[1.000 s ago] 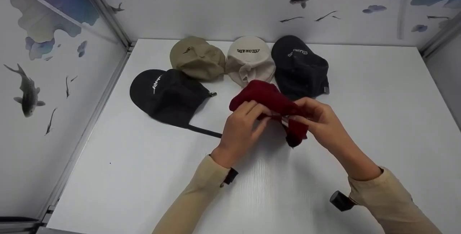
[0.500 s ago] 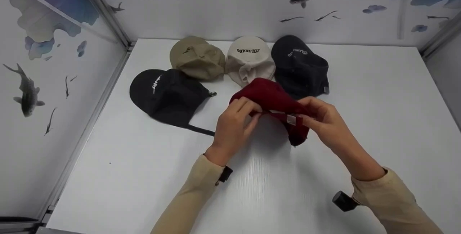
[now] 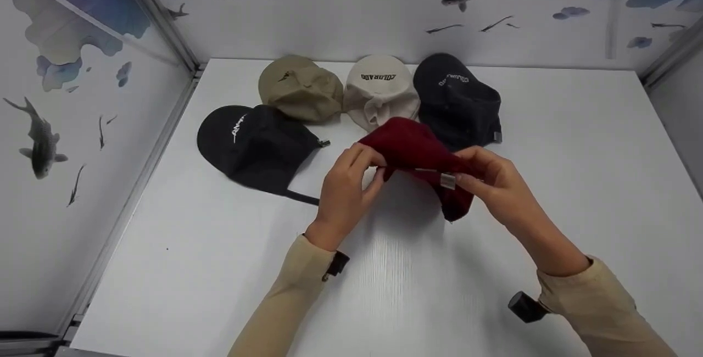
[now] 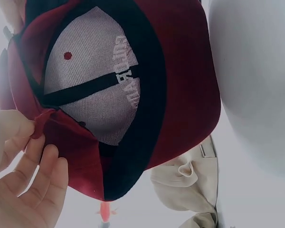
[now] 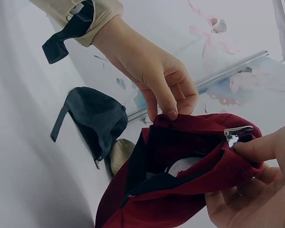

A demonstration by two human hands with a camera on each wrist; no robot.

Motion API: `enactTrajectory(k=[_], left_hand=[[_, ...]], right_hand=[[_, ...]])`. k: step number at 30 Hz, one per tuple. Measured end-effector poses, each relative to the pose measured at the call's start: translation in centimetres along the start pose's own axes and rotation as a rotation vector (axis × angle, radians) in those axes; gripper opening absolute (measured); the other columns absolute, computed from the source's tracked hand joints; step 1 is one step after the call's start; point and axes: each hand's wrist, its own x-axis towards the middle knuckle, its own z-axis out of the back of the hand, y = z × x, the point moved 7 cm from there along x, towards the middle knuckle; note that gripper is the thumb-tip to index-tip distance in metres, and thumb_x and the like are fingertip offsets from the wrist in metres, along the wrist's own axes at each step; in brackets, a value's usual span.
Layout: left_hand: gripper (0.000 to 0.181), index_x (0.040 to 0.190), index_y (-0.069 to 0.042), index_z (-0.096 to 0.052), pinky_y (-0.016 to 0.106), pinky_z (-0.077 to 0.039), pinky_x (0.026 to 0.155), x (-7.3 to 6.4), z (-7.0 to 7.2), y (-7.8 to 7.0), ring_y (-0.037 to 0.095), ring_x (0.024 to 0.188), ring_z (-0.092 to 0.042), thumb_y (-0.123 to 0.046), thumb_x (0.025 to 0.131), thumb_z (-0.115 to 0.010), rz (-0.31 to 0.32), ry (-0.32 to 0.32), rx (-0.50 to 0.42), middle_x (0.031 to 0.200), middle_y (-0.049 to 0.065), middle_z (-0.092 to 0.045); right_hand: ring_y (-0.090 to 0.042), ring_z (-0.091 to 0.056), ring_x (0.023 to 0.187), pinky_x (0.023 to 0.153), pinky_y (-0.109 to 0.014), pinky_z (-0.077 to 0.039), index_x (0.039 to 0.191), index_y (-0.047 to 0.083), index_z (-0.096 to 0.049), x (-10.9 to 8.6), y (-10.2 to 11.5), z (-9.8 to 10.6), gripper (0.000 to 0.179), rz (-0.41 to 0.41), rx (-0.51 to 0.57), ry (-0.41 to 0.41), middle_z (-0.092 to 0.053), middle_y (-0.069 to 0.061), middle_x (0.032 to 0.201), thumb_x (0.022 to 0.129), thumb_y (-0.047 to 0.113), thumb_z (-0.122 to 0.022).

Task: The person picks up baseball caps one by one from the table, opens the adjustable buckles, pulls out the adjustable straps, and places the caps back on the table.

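Pinching an edge of the red cap [image 3: 409, 145], the left hand [image 3: 343, 197] is leaving barely any gap between thumb and fingertip. The right hand [image 3: 502, 187] is gripping the cap's other end, its thumb pressing at the metal buckle [image 5: 232, 138] and its fingers curling beneath the fabric. The cap is spanning the space between both grips. Left of the left grip, a black cap [image 3: 258, 148] is lying; beyond the grips, a cream cap [image 3: 381, 82] is resting.
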Motion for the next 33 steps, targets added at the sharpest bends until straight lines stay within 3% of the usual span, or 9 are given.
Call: enactTrajectory(k=[7,14,18,22,26,33], left_hand=[[0.008,0.094,-0.011,-0.062,0.021,-0.052,0.083,-0.2,0.5,0.7,0.012,0.090,-0.059,-0.005,0.091,-0.066,0.028,-0.032,-0.048,0.096,0.002,-0.060],[0.017,0.095,-0.009,-0.059,0.027,-0.054,0.082,-0.1,0.9,1.1,0.014,0.093,-0.058,0.003,0.084,-0.062,0.039,-0.064,-0.185,0.103,0.005,-0.056],[0.026,0.109,-0.007,-0.057,0.030,-0.054,0.085,0.0,0.8,1.0,0.017,0.103,-0.056,0.001,0.084,-0.062,0.026,-0.057,-0.152,0.116,0.007,-0.054],[0.045,0.127,-0.007,-0.053,0.031,-0.048,0.102,0.1,0.3,0.7,0.018,0.122,-0.050,-0.012,0.087,-0.072,0.017,-0.027,-0.111,0.130,0.007,-0.053],[0.062,0.139,-0.008,-0.048,0.030,-0.043,0.110,0.1,-0.2,0.3,0.019,0.130,-0.047,-0.021,0.085,-0.078,0.020,0.006,-0.112,0.140,0.007,-0.050],[0.062,0.143,-0.010,-0.048,0.032,-0.040,0.114,0.2,-0.5,0.3,0.020,0.136,-0.047,-0.016,0.089,-0.076,0.060,0.040,-0.139,0.146,0.007,-0.050]], right_hand=[[-0.009,-0.067,0.093,0.075,-0.019,-0.055,0.113,-0.002,-0.061,0.0,-0.3,0.0,0.023,-0.001,0.047,0.019,-0.070,0.003,0.104,0.094,-0.011,-0.052],[-0.010,-0.068,0.091,0.077,-0.019,-0.055,0.114,-0.004,-0.061,0.0,-0.1,0.1,0.023,0.006,0.076,-0.002,-0.070,0.001,0.104,0.094,-0.011,-0.052],[-0.012,-0.070,0.095,0.081,-0.020,-0.057,0.113,-0.004,-0.061,0.0,0.0,-0.2,0.023,0.015,0.106,0.014,-0.071,0.000,0.105,0.094,-0.012,-0.051],[-0.012,-0.070,0.096,0.085,-0.021,-0.057,0.113,-0.005,-0.062,0.0,0.0,-0.3,0.024,0.017,0.109,0.018,-0.070,0.002,0.108,0.094,-0.013,-0.050],[-0.011,-0.069,0.096,0.083,-0.020,-0.056,0.113,-0.008,-0.061,0.0,0.0,-0.4,0.022,0.023,0.088,0.021,-0.070,0.002,0.108,0.094,-0.012,-0.051],[-0.010,-0.068,0.094,0.080,-0.019,-0.056,0.113,-0.006,-0.061,0.0,-0.1,-0.6,0.020,0.010,0.067,0.042,-0.070,0.001,0.106,0.094,-0.010,-0.053]])
